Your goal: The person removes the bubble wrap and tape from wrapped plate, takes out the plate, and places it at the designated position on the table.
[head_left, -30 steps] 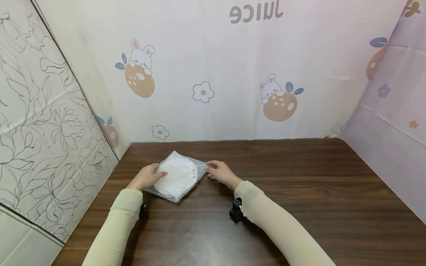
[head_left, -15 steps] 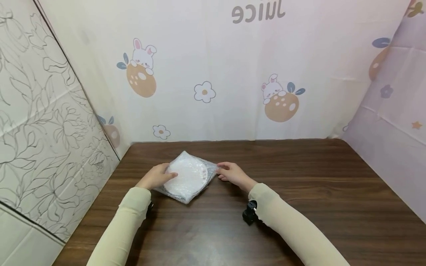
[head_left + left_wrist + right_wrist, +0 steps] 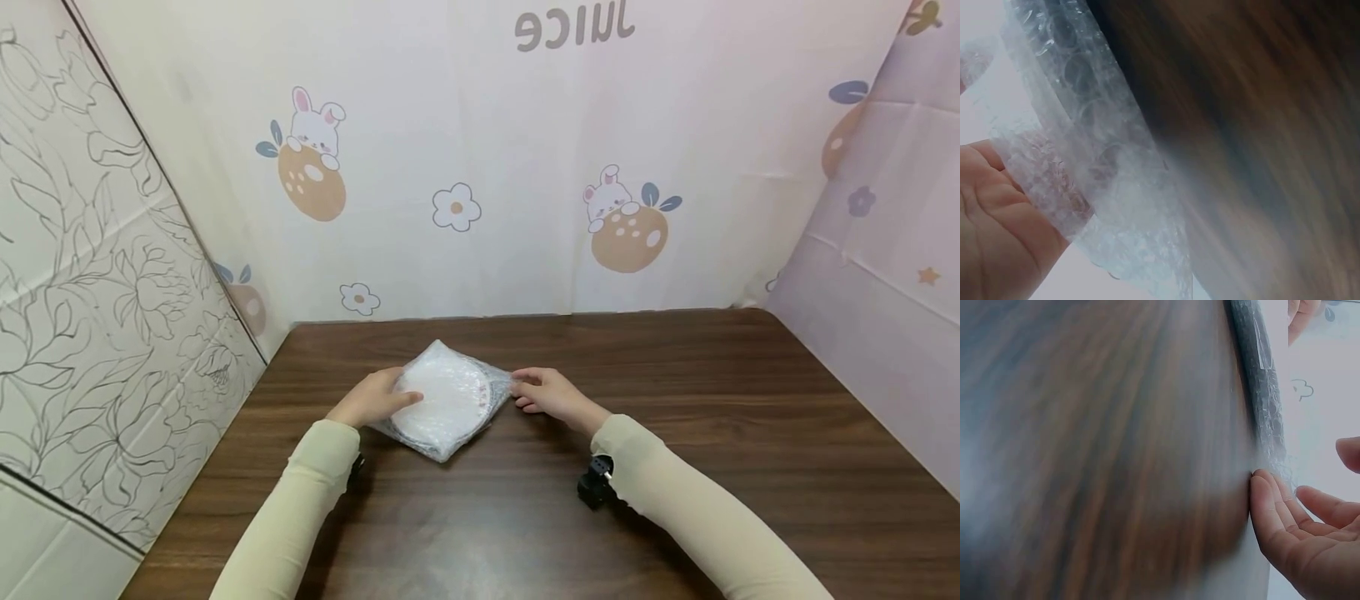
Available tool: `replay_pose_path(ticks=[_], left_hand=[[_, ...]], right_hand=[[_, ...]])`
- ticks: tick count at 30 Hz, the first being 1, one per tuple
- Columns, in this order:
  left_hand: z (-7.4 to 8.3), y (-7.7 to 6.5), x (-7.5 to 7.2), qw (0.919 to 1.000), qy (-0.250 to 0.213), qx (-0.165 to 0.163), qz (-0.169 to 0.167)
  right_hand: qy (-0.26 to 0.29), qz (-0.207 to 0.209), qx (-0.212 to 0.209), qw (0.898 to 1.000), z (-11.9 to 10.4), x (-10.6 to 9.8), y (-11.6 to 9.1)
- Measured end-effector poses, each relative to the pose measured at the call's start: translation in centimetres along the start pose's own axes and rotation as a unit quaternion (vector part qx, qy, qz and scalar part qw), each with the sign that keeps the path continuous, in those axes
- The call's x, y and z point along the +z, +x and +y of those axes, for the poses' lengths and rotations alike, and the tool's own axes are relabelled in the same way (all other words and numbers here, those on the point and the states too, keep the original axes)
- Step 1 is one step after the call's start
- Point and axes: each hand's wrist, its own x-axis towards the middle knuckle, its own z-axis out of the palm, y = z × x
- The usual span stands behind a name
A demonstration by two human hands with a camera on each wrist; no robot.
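Now | left hand (image 3: 372,400) — thumb (image 3: 409,398) atop packet (image 3: 450,412) (bubble-wrapped) | right hand (image 3: 553,394) — pinches corner (image 3: 503,382)

I hold a clear bubble-wrapped package (image 3: 447,402), a round white disc (image 3: 450,393) showing inside, faint reddish marks near its rim. Roughly flat, turned diamond-wise, it sits left of the middle of the table (image 3: 712,417), one corner pointing toward the table's far edge.

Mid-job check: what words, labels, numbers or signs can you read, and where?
"Juice": mirrored, on the back curtain.
Small reddish marks on the bubble-wrapped round white item: too small to read, possibly not lettering.
No other text visible.
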Motion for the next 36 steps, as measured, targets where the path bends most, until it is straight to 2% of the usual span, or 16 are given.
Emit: replay_pose_path(ticks=[10,18,36], left_hand=[[1.5,0.7,0.9,0.9995,0.014,0.026,-0.011],[2.5,1.4,1.6,0.9993,0.017,0.029,-0.014],[5.0,2.1,3.2,0.9972,0.024,0.067,-0.022]], right_hand=[[-0.026,0.004,0.002,1.000,0.7,-1.6,-1.4],[-0.054,0.018,-0.003,0.998,1.4,-2.7,-2.3],[-0.109,0.014,-0.018,0.994,2.1,-5.0,-5.0]])
